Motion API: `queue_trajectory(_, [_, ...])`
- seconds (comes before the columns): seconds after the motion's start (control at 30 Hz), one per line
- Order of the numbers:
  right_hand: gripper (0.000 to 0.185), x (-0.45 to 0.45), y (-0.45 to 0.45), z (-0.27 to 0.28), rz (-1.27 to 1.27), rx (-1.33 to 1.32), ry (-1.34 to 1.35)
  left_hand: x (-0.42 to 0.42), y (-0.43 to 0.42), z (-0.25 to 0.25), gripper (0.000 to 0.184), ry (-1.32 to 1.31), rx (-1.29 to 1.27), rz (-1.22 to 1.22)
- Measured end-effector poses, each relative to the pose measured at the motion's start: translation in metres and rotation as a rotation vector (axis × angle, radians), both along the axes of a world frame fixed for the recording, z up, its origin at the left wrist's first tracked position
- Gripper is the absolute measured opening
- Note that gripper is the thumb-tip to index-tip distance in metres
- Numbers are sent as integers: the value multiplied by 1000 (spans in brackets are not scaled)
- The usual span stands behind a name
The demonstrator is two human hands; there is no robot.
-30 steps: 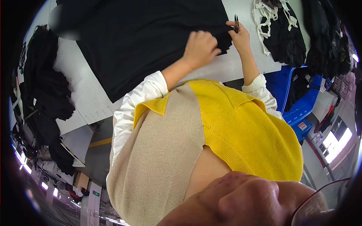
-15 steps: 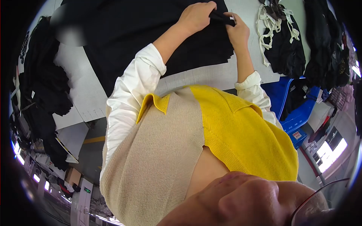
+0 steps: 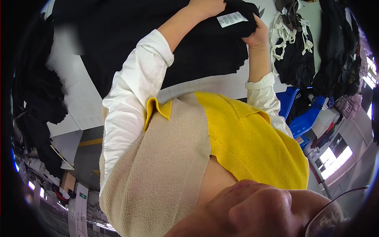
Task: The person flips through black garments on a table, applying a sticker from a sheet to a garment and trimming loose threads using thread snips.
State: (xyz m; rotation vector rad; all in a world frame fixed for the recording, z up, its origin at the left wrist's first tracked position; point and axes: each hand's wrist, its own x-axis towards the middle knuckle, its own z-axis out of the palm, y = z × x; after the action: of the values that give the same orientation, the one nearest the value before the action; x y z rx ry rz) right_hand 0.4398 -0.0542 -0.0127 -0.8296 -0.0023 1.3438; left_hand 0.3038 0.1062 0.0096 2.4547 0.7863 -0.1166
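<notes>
A black garment (image 3: 205, 51) lies spread over the light table (image 3: 73, 75). At the top edge, my left hand (image 3: 207, 7) is closed on a bunched part of it, its fingertips partly hidden. My right hand (image 3: 258, 34) grips the fabric from the right, thumb side toward the cloth. Between both hands a white printed label (image 3: 232, 19) faces up on the raised fold. A small grey blade tip (image 3: 261, 12) shows just beyond my right hand; the rest of that tool is hidden.
Dark garments with cream straps (image 3: 290, 39) lie at the right, beside more black clothing (image 3: 339, 47). A blue crate (image 3: 306, 118) stands below the table's right edge. Black cloth (image 3: 39, 87) hangs over the left side. A cardboard box (image 3: 68, 181) is at the lower left.
Both hands have taken hold of the garment and lifted a fold, bringing the white label into full view. The dark pointed tool in my right hand is now mostly hidden.
</notes>
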Motion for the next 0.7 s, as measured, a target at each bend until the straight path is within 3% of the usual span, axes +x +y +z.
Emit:
queue_trajectory(0.17, [33,-3,-1,-5,122,241,192,-22,-3,5,29,30,-47,59])
queue_trajectory(0.27, [34,-5,-2,-11,56,171,109,-52,-8,-8,34,30,-25,115])
queue_trajectory(0.3, [34,-5,-3,-13,23,137,70,-66,-15,-36,39,-210,332,202])
queue_trajectory(0.37, [34,-9,-1,-12,-12,110,32,-85,-29,-47,44,-468,634,320])
queue_trajectory(0.47, [35,-20,2,-3,-81,1,-114,-115,-63,-23,38,-505,603,325])
queue_trajectory(0.6, [36,-24,1,-7,-68,39,-53,-103,-90,-17,24,-527,458,277])
queue_trajectory(0.67, [36,-23,3,-10,-24,110,49,-72,-93,-15,17,-487,-556,562])
queue_trajectory(0.7, [36,-24,3,-9,-16,116,44,-63,-90,-15,17,-495,-551,566])
